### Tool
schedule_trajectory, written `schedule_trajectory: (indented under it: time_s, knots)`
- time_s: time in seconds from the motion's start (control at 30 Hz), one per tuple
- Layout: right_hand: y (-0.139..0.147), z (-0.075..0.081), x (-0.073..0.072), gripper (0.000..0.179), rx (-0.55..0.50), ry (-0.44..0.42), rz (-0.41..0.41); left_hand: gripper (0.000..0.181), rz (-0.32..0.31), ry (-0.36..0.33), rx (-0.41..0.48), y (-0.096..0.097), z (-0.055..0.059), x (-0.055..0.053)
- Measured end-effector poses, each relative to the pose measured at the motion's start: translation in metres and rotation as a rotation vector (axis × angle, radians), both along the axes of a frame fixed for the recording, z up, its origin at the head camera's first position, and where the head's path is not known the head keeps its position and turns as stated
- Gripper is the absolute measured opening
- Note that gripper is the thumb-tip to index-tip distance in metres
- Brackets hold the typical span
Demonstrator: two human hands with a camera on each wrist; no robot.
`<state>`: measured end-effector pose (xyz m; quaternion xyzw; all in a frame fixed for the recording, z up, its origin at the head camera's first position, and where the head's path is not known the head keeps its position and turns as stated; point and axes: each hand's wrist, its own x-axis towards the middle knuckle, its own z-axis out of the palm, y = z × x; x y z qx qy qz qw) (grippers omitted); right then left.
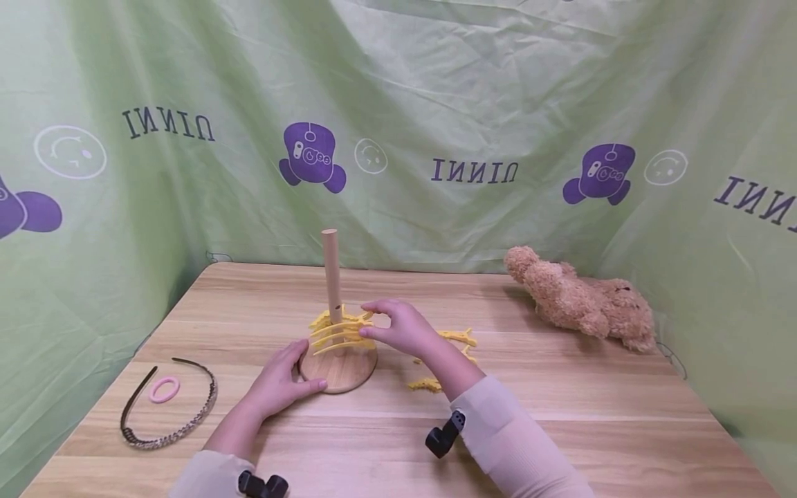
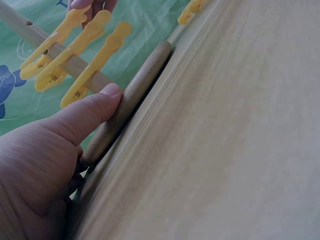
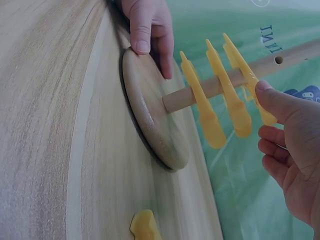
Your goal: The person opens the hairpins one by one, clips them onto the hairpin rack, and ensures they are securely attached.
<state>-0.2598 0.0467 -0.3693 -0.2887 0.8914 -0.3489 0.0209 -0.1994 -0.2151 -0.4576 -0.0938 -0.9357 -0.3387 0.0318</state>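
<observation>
A wooden stand has an upright pole [image 1: 332, 270] on a round base [image 1: 349, 377] in the middle of the table. My left hand [image 1: 280, 384] holds the base at its left edge, the thumb in front and the fingers behind. Three yellow hair clips sit clamped on the pole one above another: a top clip [image 3: 246, 71], a middle clip [image 3: 226, 86] and a lowest clip [image 3: 199, 97]. My right hand [image 1: 401, 328] pinches the top clip by its right end, between thumb and fingers. The clip's side behind the thumb is hidden.
Several loose yellow hair clips [image 1: 457, 337] lie right of the stand, partly behind my right forearm. A brown teddy bear [image 1: 579, 301] lies at the back right. On the left are a dark headband [image 1: 168, 440] and a pink ring [image 1: 165, 390]. Green cloth [image 1: 398, 221] hangs around the table.
</observation>
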Motion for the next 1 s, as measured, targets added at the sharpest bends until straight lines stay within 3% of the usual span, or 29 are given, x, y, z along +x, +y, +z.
schedule_trajectory:
  time_s: [0.53,1.0]
  knots:
    - [0.053,-0.009,0.012,0.053,-0.082,0.011,-0.099,0.098,0.008,-0.029,-0.010,0.001,0.003,0.002]
    - [0.117,-0.039,0.043,0.051,-0.126,-0.015,-0.206,0.098,0.002,-0.038,-0.006,0.001,0.006,0.003]
